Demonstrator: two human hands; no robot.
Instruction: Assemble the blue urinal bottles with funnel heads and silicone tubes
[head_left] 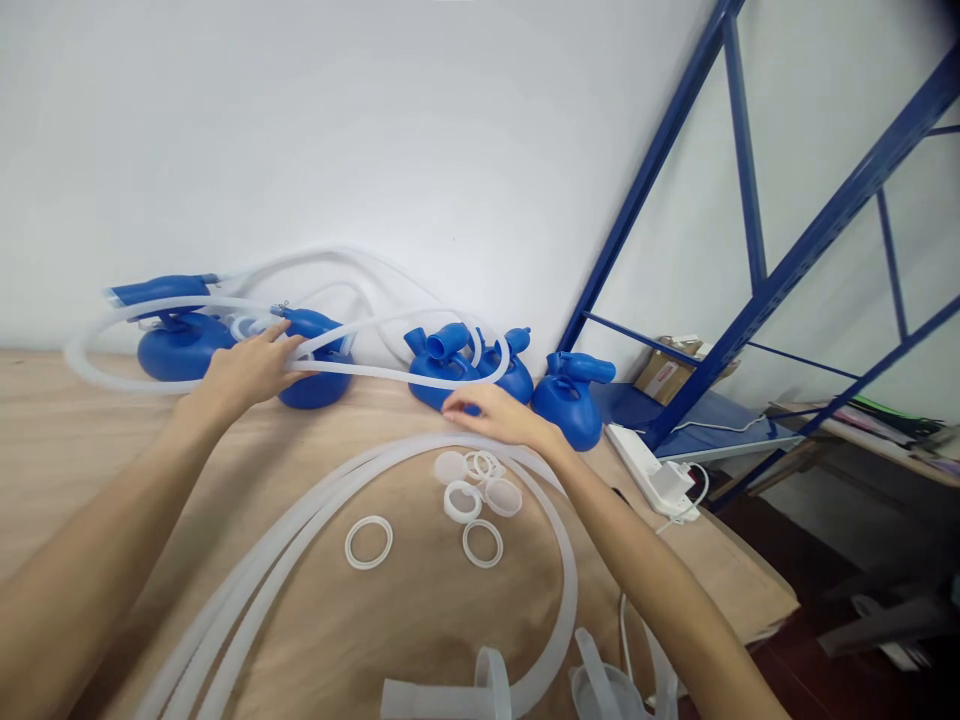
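My left hand (255,368) is at the coiled clear tube (360,371), its fingers closed round the tube beside a blue bottle (319,385). Another blue bottle (180,350) lies to the left of that hand. My right hand (487,412) is in front of a blue bottle (427,383) at the middle, fingers bent; whether they hold anything is hidden. Thick translucent tubes (300,520) curve over the table below both hands. White rings (368,543) and translucent caps (503,496) lie inside that curve.
More blue bottles (568,410) stand along the wall to the right. A white power strip (652,475) lies at the table's right edge. Beyond it are a blue metal rack (750,290) and a cardboard box (664,376). A translucent lid (611,692) is at the front.
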